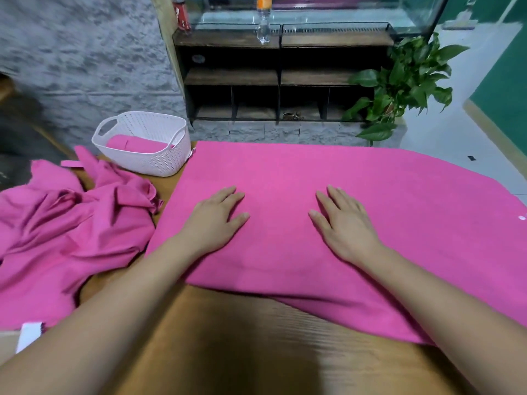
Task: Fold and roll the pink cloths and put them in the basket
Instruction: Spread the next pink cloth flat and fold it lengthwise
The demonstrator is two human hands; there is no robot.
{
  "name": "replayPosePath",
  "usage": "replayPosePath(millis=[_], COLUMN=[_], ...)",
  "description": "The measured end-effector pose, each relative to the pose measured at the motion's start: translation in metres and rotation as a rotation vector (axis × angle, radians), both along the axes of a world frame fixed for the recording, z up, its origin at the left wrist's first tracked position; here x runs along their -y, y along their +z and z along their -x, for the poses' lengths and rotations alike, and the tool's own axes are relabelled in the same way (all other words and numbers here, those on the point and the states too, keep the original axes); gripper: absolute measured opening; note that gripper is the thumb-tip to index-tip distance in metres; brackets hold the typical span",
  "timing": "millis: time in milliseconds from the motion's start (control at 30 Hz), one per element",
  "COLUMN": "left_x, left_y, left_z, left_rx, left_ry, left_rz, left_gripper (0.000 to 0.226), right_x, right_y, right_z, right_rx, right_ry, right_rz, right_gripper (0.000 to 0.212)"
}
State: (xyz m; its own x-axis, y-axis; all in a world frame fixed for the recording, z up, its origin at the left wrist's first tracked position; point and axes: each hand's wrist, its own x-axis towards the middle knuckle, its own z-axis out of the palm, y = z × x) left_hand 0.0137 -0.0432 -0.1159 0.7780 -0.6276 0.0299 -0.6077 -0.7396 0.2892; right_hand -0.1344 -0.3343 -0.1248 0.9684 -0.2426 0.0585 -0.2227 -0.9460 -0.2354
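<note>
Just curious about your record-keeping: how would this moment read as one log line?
left hand: flat on spread cloth | right hand: likewise | basket: one rolled cloth inside | crumpled cloths: heaped at left

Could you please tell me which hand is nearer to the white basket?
Left. The left hand rests flat on the spread pink cloth, right of the white basket and closer to the person; the right hand rests farther right on the same cloth.

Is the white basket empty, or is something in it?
Not empty. One rolled pink cloth lies inside the basket, showing above its front wall.
</note>
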Motion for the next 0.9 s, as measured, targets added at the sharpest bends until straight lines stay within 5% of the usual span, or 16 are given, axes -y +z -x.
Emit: replayPosePath(millis=[433,600,900], left_x=[-0.121,-0.125,-0.129], left_y=[0.001,-0.004,0.011], left_z=[0.044,0.057,0.072], left_rx=[0.129,0.203,0.181], left_ry=[0.193,0.194,0.39], left_rz=[0.289,0.505,0.752], left_gripper=[0.04,0.026,0.026], right_x=[-0.184,-0.208,-0.178], right_y=[0.039,0.025,0.029], right_z=[0.005,-0.004,-0.03], right_rx=[0.154,0.193,0.13], right_ry=[0.6,0.642,0.249], right_rz=[-0.066,0.031,-0.753], right_gripper=[0.066,0.034,0.019])
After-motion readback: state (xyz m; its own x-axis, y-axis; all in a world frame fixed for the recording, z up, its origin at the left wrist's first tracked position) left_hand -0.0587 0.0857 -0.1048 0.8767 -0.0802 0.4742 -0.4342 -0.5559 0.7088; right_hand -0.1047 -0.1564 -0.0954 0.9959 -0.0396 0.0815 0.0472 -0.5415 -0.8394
